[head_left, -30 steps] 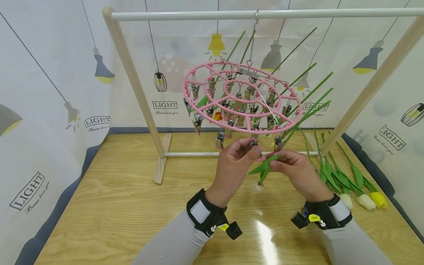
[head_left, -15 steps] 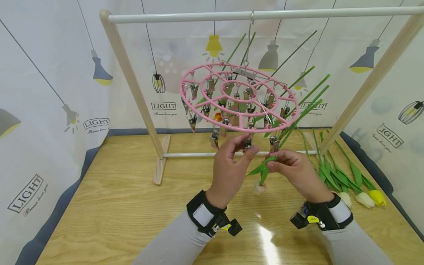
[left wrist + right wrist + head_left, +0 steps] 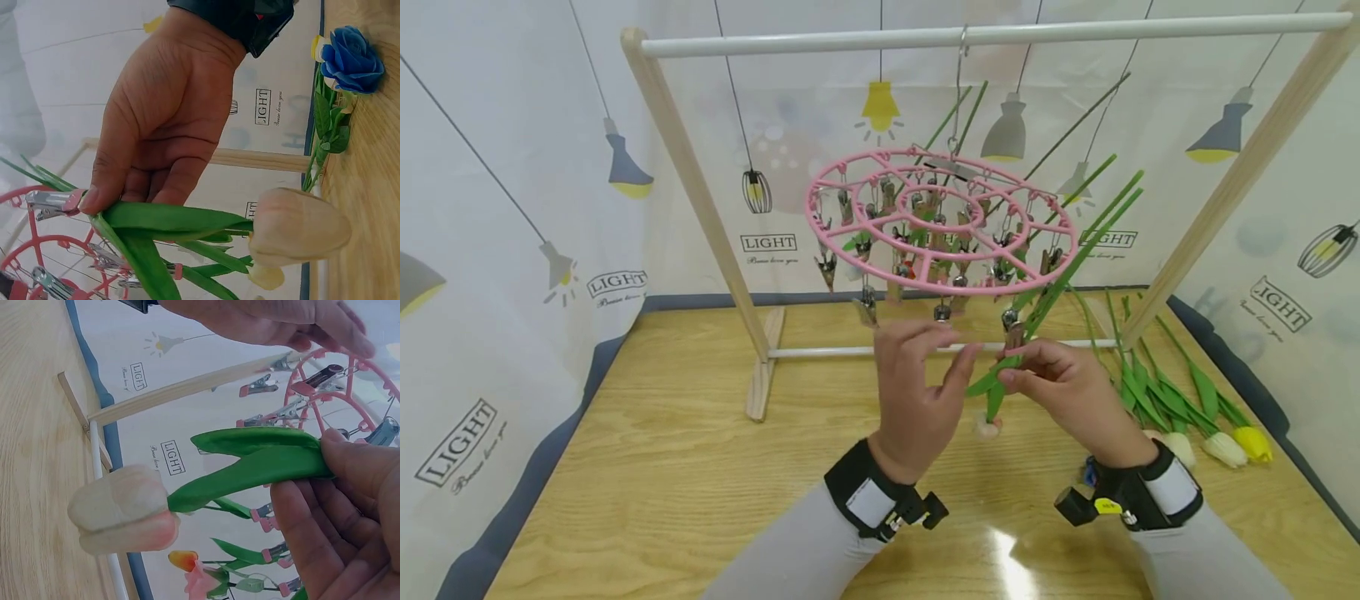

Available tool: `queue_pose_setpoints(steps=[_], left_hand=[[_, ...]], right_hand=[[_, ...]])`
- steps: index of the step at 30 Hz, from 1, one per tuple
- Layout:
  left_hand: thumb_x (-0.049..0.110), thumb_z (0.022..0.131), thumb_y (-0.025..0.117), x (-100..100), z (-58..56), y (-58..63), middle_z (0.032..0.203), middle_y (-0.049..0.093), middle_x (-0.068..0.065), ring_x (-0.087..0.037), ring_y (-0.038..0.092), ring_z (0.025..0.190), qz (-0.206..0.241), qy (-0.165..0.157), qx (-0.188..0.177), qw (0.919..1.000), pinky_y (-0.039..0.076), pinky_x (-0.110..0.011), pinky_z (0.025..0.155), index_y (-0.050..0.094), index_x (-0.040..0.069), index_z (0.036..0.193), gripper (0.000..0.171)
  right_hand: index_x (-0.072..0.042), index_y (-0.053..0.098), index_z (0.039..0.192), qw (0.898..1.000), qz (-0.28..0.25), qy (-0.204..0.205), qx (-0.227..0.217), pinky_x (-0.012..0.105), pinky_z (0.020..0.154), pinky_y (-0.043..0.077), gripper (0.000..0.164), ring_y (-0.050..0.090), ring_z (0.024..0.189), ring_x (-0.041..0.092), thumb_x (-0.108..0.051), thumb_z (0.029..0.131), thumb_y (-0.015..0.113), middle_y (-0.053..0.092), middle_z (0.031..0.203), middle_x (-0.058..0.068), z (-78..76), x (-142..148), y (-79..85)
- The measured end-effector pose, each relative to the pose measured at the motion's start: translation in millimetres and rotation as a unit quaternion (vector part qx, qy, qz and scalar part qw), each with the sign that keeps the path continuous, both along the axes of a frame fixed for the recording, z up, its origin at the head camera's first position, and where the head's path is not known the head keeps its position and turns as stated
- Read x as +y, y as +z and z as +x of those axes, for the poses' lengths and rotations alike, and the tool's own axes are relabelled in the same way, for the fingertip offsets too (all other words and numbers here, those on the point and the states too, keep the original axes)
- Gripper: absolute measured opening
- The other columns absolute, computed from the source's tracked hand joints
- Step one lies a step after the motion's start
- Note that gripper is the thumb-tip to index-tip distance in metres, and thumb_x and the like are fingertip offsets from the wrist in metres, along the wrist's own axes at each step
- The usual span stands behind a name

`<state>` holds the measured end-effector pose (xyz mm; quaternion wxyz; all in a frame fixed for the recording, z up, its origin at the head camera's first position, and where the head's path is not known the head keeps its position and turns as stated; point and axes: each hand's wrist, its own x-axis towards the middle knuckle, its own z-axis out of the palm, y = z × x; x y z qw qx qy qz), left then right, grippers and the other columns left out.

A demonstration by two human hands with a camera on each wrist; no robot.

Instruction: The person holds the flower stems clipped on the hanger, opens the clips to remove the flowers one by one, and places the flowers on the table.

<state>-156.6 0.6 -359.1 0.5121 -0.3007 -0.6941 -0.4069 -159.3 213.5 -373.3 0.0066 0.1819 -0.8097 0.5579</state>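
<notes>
In the head view my right hand (image 3: 1071, 392) pinches a cream-and-pink tulip (image 3: 125, 509), flower hanging down, at the base of its green leaves (image 3: 250, 465). A metal clip with pink tips (image 3: 53, 201) sits at the stem right by my right thumb, under the rim of the round pink clip hanger (image 3: 925, 288). My left hand (image 3: 917, 404) is beside it on the left, holding nothing, thumb and fingers apart below another dangling clip (image 3: 942, 313). The left wrist view shows the right hand, not the left.
The hanger hooks onto a white rod (image 3: 820, 39) of a wooden-legged rack. Other flowers hang from its clips, stems slanting upward. Tulips lie on the table at right, including a yellow tulip (image 3: 1252, 444); a blue rose (image 3: 353, 60) lies there too.
My left hand has let go of a hanging clip and drawn slightly down, its fingers spreading. The hanger has turned a little. My right hand keeps its pinch on the tulip.
</notes>
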Motion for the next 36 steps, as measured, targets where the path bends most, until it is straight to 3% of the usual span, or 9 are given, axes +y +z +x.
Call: queue_pose_setpoints(steps=[2, 4, 9, 12, 16, 19, 21, 30, 36], left_hand=[[0.012, 0.094, 0.077, 0, 2.4, 1.1, 0.107, 0.058, -0.011, -0.023, 0.055, 0.098, -0.045, -0.009, 0.017, 0.9988, 0.052, -0.028, 0.085, 0.058, 0.001, 0.113, 0.029], [0.012, 0.092, 0.079, 1, 6.2, 2.8, 0.111, 0.060, -0.011, -0.021, 0.059, 0.098, -0.083, -0.024, -0.008, 0.9962, 0.055, -0.022, 0.084, 0.059, 0.001, 0.117, 0.034], [0.019, 0.094, 0.078, 4, 12.3, 6.5, 0.124, 0.063, -0.013, -0.022, 0.063, 0.109, -0.080, -0.093, -0.179, 0.9762, 0.055, -0.020, 0.096, 0.058, -0.001, 0.136, 0.050], [0.019, 0.096, 0.077, 5, 11.2, 7.5, 0.128, 0.063, -0.013, -0.023, 0.064, 0.115, -0.021, -0.157, -0.280, 0.9468, 0.054, -0.023, 0.102, 0.056, 0.001, 0.144, 0.056], [0.018, 0.098, 0.074, 4, 9.2, 8.1, 0.131, 0.065, -0.013, -0.022, 0.067, 0.116, 0.061, -0.242, -0.380, 0.8906, 0.056, -0.028, 0.102, 0.057, 0.005, 0.146, 0.053], [0.019, 0.100, 0.072, 2, 8.0, 7.8, 0.130, 0.067, -0.011, -0.018, 0.069, 0.114, 0.099, -0.275, -0.432, 0.8535, 0.059, -0.029, 0.097, 0.061, 0.009, 0.143, 0.045], [0.022, 0.100, 0.072, 1, 6.7, 7.4, 0.128, 0.069, -0.008, -0.014, 0.070, 0.111, 0.111, -0.277, -0.454, 0.8395, 0.060, -0.028, 0.093, 0.065, 0.011, 0.138, 0.040], [0.025, 0.098, 0.076, 0, 4.2, 8.7, 0.123, 0.073, -0.003, -0.010, 0.070, 0.104, 0.143, -0.276, -0.495, 0.8112, 0.061, -0.027, 0.086, 0.073, 0.015, 0.124, 0.029], [0.026, 0.098, 0.075, 1, 4.9, 8.4, 0.127, 0.070, -0.004, -0.011, 0.070, 0.108, 0.141, -0.275, -0.498, 0.8105, 0.061, -0.028, 0.089, 0.072, 0.012, 0.122, 0.028]], right_hand=[[-0.002, 0.072, 0.117, 1.000, -0.004, 0.001, 0.017, 0.024, 0.073, 0.060, 0.019, 0.072, 0.084, 0.012, -0.013, 0.103, 0.067, 0.074, 0.102, -0.007, 0.9, -3, -0.1], [-0.002, 0.073, 0.113, 0.999, -0.010, 0.004, 0.038, 0.024, 0.069, 0.059, 0.014, 0.071, 0.081, 0.011, -0.007, 0.102, 0.067, 0.075, 0.100, -0.009, 1.7, -6, -0.6], [-0.003, 0.074, 0.108, 0.997, -0.002, 0.017, 0.076, 0.024, 0.069, 0.060, 0.012, 0.071, 0.081, 0.006, 0.000, 0.100, 0.067, 0.074, 0.102, -0.015, 5.7, -12, -2.1], [-0.005, 0.074, 0.109, 0.996, 0.010, 0.020, 0.091, 0.023, 0.063, 0.056, 0.013, 0.067, 0.075, 0.005, 0.001, 0.098, 0.068, 0.073, 0.099, -0.014, 7.8, -15, -2.9], [-0.005, 0.075, 0.112, 0.993, 0.021, 0.015, 0.119, 0.023, 0.059, 0.054, 0.021, 0.065, 0.072, 0.006, 0.006, 0.096, 0.069, 0.074, 0.096, -0.005, 8.6, -19, -5.1], [-0.007, 0.075, 0.107, 0.991, 0.034, 0.007, 0.132, 0.023, 0.056, 0.053, 0.018, 0.064, 0.067, 0.005, 0.005, 0.095, 0.071, 0.073, 0.089, 0.001, 9.6, -23, -5.7], [-0.010, 0.074, 0.102, 0.989, 0.046, 0.000, 0.137, 0.023, 0.052, 0.050, 0.014, 0.059, 0.060, 0.004, 0.003, 0.094, 0.073, 0.071, 0.083, 0.002, 10.8, -25, -5.1], [-0.013, 0.069, 0.091, 0.990, 0.058, -0.011, 0.126, 0.023, 0.048, 0.043, 0.014, 0.050, 0.054, 0.005, -0.002, 0.095, 0.074, 0.066, 0.079, -0.001, 14.0, -30, -2.5], [-0.011, 0.070, 0.093, 0.990, 0.065, -0.015, 0.123, 0.024, 0.049, 0.045, 0.010, 0.053, 0.054, 0.006, -0.002, 0.095, 0.074, 0.068, 0.080, 0.000, 14.7, -30, -2.2]])
